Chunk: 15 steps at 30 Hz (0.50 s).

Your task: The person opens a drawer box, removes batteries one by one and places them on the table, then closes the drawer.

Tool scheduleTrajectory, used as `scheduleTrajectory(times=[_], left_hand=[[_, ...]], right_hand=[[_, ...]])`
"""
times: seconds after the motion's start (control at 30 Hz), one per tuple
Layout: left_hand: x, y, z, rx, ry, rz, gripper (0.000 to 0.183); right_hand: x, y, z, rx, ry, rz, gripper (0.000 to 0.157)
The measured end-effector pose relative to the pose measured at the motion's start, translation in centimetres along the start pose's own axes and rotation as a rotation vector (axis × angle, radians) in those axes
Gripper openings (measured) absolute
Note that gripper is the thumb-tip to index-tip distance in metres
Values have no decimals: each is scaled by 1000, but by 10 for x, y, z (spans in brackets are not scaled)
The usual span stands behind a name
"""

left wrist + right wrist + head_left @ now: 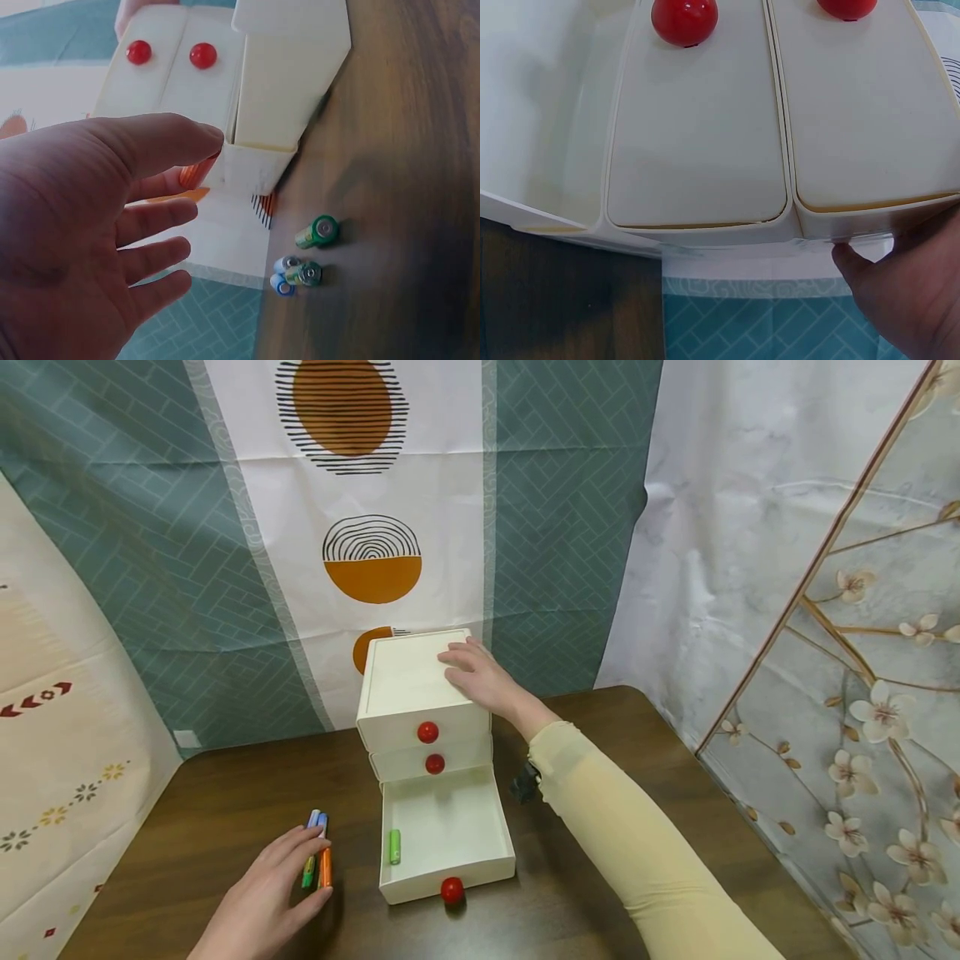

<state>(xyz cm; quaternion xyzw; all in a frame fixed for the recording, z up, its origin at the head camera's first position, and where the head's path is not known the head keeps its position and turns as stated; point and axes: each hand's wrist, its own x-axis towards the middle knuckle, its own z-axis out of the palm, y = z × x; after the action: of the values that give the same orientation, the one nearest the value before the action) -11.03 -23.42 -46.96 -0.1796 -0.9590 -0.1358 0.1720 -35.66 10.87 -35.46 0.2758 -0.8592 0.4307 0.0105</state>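
My left hand (262, 893) pinches an orange battery (196, 174) between thumb and index finger, the other fingers apart. Close beside it, several green and blue batteries (318, 231) stand or lie on the table. A white drawer unit (412, 672) with red knobs is in the middle of the head view. Its bottom drawer (450, 806) is pulled out, with a green battery (394, 847) along the left wall. On the unit's top, at the right edge, rests my right hand (483, 677). In the right wrist view, only part of that hand shows against the unit.
The unit stands on a dark wooden table (600, 843). Behind it hangs a patterned curtain (562, 527), and a floral cloth (847, 760) is at the right. The two upper drawers (697, 135) are closed.
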Motion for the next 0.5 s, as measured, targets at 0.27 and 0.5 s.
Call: scheduleTrajectory(times=[0.27,0.5], left_hand=[[-9,-10,2,1,5,23,57],[-20,-19,3,-13,-62,-44,58]], right_hand=[[2,-1,0,-8,3,-6,50],[2,-1,0,-9,3,-8,49]])
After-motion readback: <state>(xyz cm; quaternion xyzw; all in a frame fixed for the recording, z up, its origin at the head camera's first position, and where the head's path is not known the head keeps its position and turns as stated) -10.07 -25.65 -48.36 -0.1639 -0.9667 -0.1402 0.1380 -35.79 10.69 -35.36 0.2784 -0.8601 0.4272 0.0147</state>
